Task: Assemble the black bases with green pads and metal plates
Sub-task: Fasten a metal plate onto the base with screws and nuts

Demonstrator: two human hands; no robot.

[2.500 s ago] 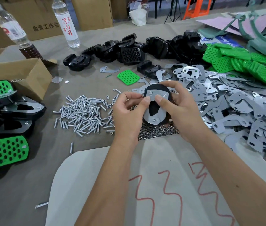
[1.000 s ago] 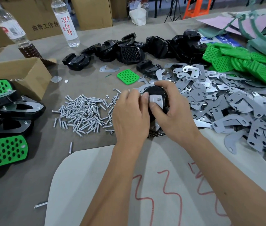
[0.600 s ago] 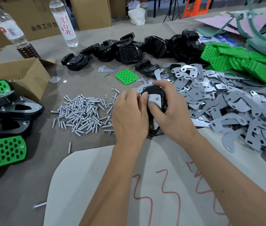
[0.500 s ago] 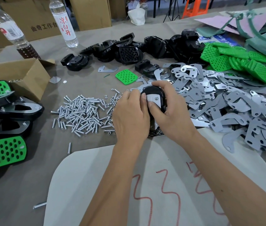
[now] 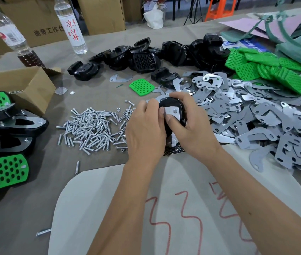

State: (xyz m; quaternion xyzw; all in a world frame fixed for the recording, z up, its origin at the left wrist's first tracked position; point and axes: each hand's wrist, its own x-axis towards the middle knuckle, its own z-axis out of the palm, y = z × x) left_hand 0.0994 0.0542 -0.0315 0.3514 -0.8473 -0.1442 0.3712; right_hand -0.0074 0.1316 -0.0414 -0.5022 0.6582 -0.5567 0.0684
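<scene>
Your near edge offers the only open room, the pale board (image 5: 98,208) with red marks; screws (image 5: 92,126) crowd your left, metal plates (image 5: 267,126) your right, black bases (image 5: 144,61) and green pads (image 5: 275,70) beyond; your knuckles hide most of the held base (image 5: 170,104); your left hand (image 5: 144,131) and right hand (image 5: 192,126) both curl round it at centre, thumbs pressing its plate (image 5: 172,113).

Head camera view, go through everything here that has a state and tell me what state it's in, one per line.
Black base: held by both hands, metal plate on top.
Left hand: grips the base.
Right hand: grips the base, thumb on the plate.
Cardboard box: open.
Labelled bottle: upright.
Loose green pad: lying flat.
</scene>
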